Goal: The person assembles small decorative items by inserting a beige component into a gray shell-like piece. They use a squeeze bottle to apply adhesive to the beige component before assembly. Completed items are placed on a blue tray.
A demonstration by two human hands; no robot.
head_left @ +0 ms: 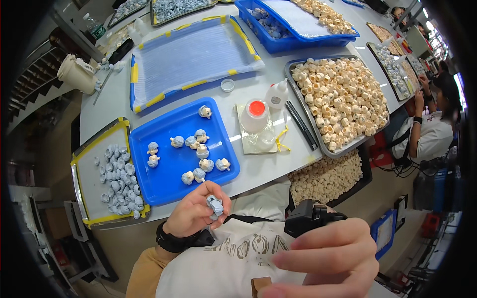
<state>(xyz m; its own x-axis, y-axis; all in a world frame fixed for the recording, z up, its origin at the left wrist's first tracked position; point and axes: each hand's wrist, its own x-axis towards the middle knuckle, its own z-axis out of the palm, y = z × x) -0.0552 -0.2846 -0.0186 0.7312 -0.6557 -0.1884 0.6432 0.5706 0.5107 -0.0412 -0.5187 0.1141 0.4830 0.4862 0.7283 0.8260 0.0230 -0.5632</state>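
My left hand pinches a small blue-grey hair-shaped doll part between thumb and fingers, just off the table's near edge. Raised close to the camera at lower right, my right hand has bent fingers apart from the thumb, with nothing visible between them. Beyond my left hand lies a blue tray holding several small doll heads with blue-grey hair and cream faces. To its left, a yellow-taped tray carries a heap of loose blue-grey hair parts.
A metal tray heaped with cream hollow head parts stands at right. Between the trays are a red-capped jar, a white squeeze bottle and black tweezers. Farther back is a paper-lined tray. Another person sits at right.
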